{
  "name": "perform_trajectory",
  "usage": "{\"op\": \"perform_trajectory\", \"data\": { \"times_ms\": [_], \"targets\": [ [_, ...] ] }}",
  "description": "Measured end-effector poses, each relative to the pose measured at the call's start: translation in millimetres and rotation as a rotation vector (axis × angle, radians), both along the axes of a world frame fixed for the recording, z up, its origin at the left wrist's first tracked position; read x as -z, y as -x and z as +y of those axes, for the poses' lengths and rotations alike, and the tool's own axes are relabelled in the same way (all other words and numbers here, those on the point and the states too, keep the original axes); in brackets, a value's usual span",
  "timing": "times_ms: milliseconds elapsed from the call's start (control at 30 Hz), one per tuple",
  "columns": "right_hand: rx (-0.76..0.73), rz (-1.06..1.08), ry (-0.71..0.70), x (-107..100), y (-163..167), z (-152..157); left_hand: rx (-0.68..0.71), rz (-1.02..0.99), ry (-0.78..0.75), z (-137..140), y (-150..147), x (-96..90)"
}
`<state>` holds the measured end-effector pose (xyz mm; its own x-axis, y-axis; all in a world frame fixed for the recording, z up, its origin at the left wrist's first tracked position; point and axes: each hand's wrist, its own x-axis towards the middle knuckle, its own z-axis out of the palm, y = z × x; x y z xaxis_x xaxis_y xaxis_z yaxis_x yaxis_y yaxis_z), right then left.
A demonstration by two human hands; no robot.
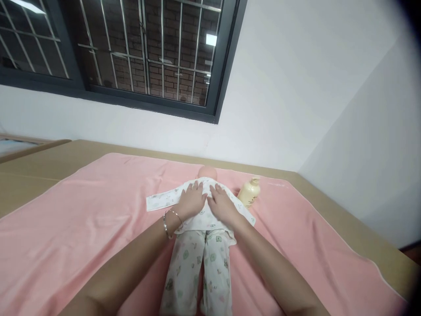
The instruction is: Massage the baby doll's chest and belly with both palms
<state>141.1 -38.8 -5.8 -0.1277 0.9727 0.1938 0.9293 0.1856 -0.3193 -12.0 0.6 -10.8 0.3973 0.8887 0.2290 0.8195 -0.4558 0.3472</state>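
A baby doll (208, 172) lies on a pink blanket (125, 193), its head at the far end. It wears a white printed top (204, 219) and matching printed trousers (187, 259). My left hand (192, 199) rests flat on the left side of the top's chest, fingers stretched out. On the right side of the chest lies my right hand (222, 202), also flat with its fingers apart. Neither hand holds anything. One sleeve (161, 200) reaches out to the left; the other slants down to the right, partly behind my right arm.
Just right of the doll, a pale yellow pump bottle (250, 192) stands tilted on the blanket. The blanket covers a tan surface (85, 151) that meets a white wall (263, 87). A barred window (148, 57) with a dark frame is above.
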Motion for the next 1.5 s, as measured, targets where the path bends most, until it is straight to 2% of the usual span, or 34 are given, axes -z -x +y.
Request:
{"op": "perform_trajectory", "data": {
  "times_ms": [100,167,300,433,533,667,833,967,1067,1167,1233,1367,1500],
  "targets": [
    [-0.064,-0.058,0.012,-11.9,17.1,-22.2,0.055,0.087,-0.024,-12.3,0.0,-6.4],
    [-0.086,-0.04,-0.013,-16.3,19.4,-25.4,0.096,0.099,-0.061,-10.3,1.1,-9.8],
    [-0.088,0.12,-0.062,-8.1,-1.3,-0.1,0.152,0.015,-0.029,12.4,4.4,-7.5],
    [-0.035,0.139,-0.016,11.0,-31.2,31.6,0.067,-0.04,0.061,32.4,7.7,3.2],
    [0.025,0.106,-0.008,17.4,-39.1,38.8,0.037,-0.032,0.051,32.2,6.6,5.7],
    [-0.018,0.025,-0.105,10.5,-25.0,26.7,-0.009,0.039,-0.028,16.4,-0.7,0.4],
    [-0.123,-0.054,-0.242,-7.1,6.6,-6.5,0.116,0.112,-0.216,-8.3,-6.9,-10.0],
    [-0.14,-0.022,-0.236,-12.6,11.3,-13.7,0.107,0.049,-0.19,-11.2,-3.9,-14.8],
    [-0.1,0.061,-0.18,-5.4,-2.9,3.1,0.075,0.006,-0.157,1.5,0.6,-10.5],
    [-0.065,0.126,-0.09,9.1,-20.9,24.7,0.098,-0.034,-0.092,15.6,4.5,-1.1],
    [-0.043,0.131,-0.081,18.6,-28.9,34.0,0.1,-0.067,-0.046,20.9,6.1,5.0],
    [-0.029,0.116,-0.095,29.2,-32.6,38.5,0.087,-0.083,-0.028,23.3,6.9,12.9],
    [-0.032,0.114,-0.093,28.6,-31.2,36.7,0.096,-0.082,-0.058,24.9,6.8,16.6]
  ]
}}
